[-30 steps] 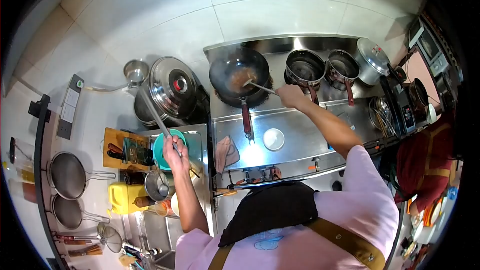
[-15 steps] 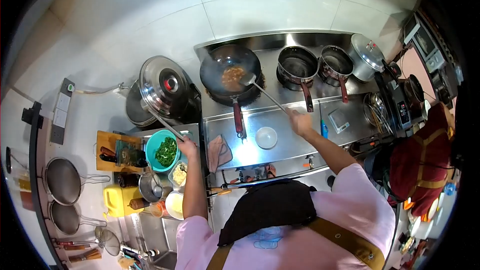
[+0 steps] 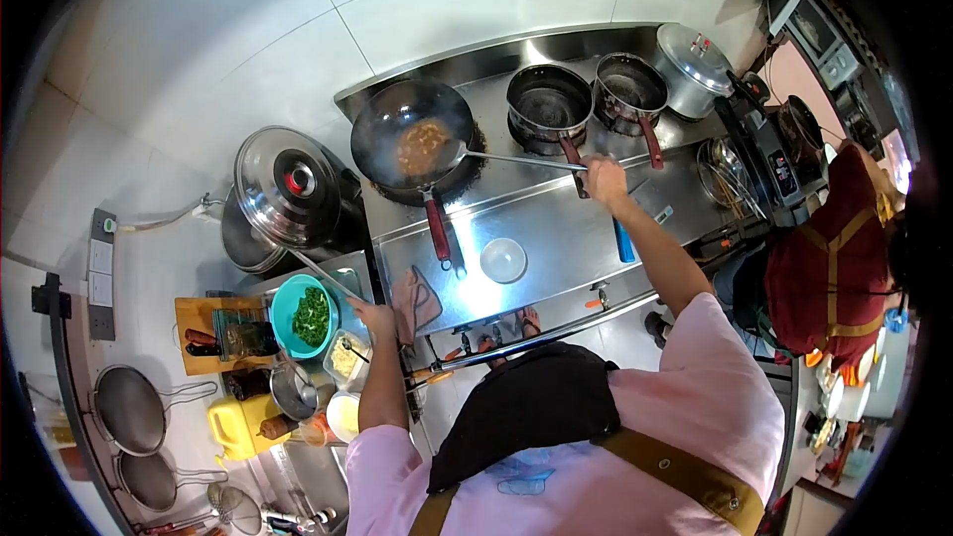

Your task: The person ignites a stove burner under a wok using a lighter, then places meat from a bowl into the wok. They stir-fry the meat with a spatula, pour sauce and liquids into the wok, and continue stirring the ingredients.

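A wok [image 3: 387, 144] with a red-brown handle [image 3: 437, 228] sits on the stove, brown sauce [image 3: 424, 147] steaming in its bottom. My right hand [image 3: 603, 179] is wrapped round the end of a wok spatula [image 3: 521, 159], whose blade rests in the wok beside the sauce. Over on the left, my left hand [image 3: 373, 318] is closed on a long metal-handled utensil [image 3: 323, 273]. The far end of that utensil lies against the big lidded pot, and its kind is not clear. Beside this hand are a turquoise bowl [image 3: 281, 323] of chopped greens [image 3: 312, 318] and a tub of chopped garlic [image 3: 347, 355].
Two saucepans [image 3: 549, 104] and a pressure cooker [image 3: 692, 60] stand right of the wok. A white bowl [image 3: 503, 260] and a pink cloth [image 3: 413, 303] lie on the steel front ledge. Another person in a maroon top [image 3: 829, 268] stands at right. A yellow jug [image 3: 233, 427] is at lower left.
The view has shifted. My right hand has swung up and right relative to the wok, so the spatula handle lies flatter. My left hand sits slightly farther from the turquoise bowl, still gripping its utensil.
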`<state>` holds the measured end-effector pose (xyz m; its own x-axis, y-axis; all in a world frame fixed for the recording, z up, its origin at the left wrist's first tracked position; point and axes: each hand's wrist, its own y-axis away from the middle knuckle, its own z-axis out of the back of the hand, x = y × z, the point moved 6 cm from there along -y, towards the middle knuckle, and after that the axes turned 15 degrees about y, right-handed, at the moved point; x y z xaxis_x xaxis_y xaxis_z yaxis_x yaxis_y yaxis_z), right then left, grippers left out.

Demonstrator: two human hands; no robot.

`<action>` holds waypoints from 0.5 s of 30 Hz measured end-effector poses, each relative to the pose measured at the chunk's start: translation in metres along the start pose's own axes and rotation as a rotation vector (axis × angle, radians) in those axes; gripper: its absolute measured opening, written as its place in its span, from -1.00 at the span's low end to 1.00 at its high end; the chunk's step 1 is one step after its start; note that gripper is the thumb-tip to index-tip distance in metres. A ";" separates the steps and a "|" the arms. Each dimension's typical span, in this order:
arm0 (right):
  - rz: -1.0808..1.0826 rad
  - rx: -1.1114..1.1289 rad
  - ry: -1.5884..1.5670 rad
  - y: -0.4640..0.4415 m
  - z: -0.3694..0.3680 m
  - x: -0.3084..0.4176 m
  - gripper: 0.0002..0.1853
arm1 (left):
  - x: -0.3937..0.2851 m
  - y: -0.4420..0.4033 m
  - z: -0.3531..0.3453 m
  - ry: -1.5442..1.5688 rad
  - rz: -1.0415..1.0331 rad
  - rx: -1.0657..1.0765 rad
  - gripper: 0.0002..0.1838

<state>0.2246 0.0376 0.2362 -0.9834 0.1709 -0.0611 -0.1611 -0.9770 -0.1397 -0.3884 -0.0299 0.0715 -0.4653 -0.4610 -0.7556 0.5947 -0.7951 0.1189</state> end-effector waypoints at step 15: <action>0.092 -0.069 0.067 0.004 0.024 -0.001 -0.41 | -0.070 0.065 0.023 -0.088 -0.328 -0.051 -0.40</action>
<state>0.2231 0.0301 0.2594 -0.9856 0.0915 -0.1425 -0.0622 -0.9783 -0.1976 -0.3323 -0.0585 0.1468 -0.6906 -0.2177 -0.6897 0.4352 -0.8868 -0.1558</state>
